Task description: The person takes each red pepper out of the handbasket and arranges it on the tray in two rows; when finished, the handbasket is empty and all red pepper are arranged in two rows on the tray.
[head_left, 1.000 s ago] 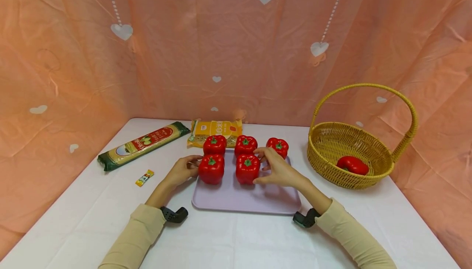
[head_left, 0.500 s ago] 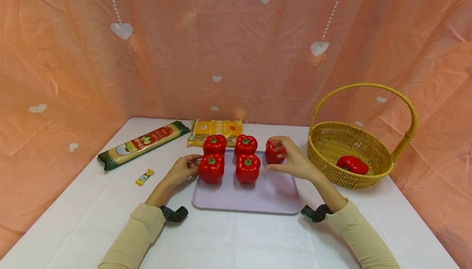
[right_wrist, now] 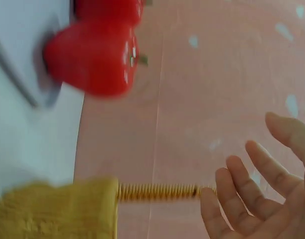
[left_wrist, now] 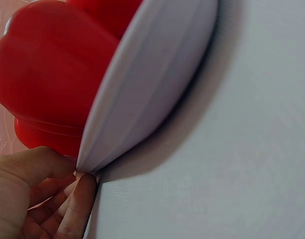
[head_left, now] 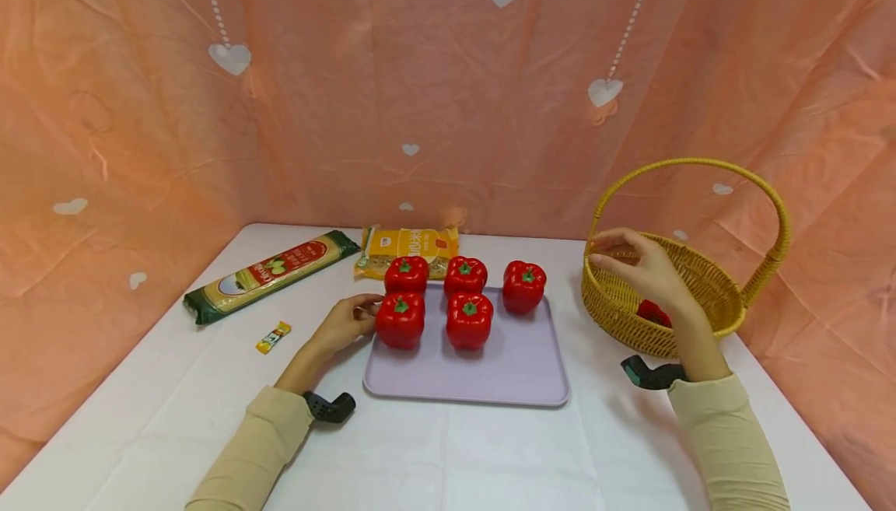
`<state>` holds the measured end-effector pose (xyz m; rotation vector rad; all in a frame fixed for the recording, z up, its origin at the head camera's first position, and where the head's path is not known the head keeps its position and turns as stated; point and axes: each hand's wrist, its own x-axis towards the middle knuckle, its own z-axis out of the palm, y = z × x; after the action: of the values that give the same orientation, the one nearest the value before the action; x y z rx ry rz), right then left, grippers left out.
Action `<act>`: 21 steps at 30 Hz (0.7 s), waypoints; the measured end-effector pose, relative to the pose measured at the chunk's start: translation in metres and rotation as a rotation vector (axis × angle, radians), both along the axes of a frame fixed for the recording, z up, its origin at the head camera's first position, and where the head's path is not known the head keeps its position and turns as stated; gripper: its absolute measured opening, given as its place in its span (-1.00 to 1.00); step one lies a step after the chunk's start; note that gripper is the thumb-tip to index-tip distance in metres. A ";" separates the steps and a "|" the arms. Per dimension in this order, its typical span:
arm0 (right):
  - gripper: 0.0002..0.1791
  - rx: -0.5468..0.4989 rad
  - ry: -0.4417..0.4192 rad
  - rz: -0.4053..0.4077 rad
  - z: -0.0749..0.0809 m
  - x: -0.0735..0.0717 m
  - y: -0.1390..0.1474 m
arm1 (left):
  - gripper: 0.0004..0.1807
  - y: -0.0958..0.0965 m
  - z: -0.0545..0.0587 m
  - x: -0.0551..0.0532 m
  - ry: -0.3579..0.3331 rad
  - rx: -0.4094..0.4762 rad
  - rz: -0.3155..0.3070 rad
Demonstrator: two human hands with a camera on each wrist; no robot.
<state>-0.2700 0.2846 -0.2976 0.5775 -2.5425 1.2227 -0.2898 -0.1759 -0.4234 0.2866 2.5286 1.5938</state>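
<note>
A lilac tray point(head_left: 469, 377) bears several red bell peppers with green stems, among them a front-left pepper point(head_left: 400, 321), a front-middle pepper point(head_left: 470, 322) and a lone pepper point(head_left: 523, 288) at the back right. At the tray's left edge, my left hand point(head_left: 344, 324) pinches the rim point(left_wrist: 110, 94) between thumb and fingers, close beside a pepper point(left_wrist: 48, 64). My right hand point(head_left: 647, 270) is raised over the near-left side of a yellow woven basket point(head_left: 616, 330), fingers spread and holding nothing. Partly hidden behind that hand, another red pepper point(head_left: 652, 312) lies inside the basket.
Behind the tray lies a yellow packet of grain point(head_left: 411, 248). A long green-and-gold noodle packet point(head_left: 271, 274) rests at the back left, with a small sachet point(head_left: 273, 337) in front of it. The basket's tall arched handle point(head_left: 689, 161) rises at the right.
My right hand has moved right, from beside the front-middle pepper past the back-right one to over the basket. My left hand has stayed at the tray's left edge.
</note>
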 end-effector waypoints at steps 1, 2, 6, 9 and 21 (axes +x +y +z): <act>-0.62 0.023 -0.016 -0.007 0.002 -0.001 0.008 | -0.48 0.000 0.000 0.000 0.002 -0.001 0.001; -0.62 0.040 -0.029 -0.013 0.003 -0.002 0.014 | -0.48 0.000 0.000 0.000 0.004 -0.001 0.000; -0.61 0.120 -0.084 -0.007 0.007 -0.008 0.041 | -0.48 0.000 0.000 0.000 -0.002 0.001 -0.001; -0.60 0.164 -0.150 0.032 0.008 -0.014 0.060 | -0.48 0.000 -0.001 0.000 -0.001 -0.003 -0.001; -0.47 0.180 -0.409 0.272 0.006 -0.026 0.102 | -0.48 0.000 -0.001 -0.001 0.008 -0.003 0.003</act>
<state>-0.2959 0.3865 -0.2918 0.8079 -3.0184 1.3208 -0.2907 -0.1757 -0.4239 0.2905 2.5382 1.5932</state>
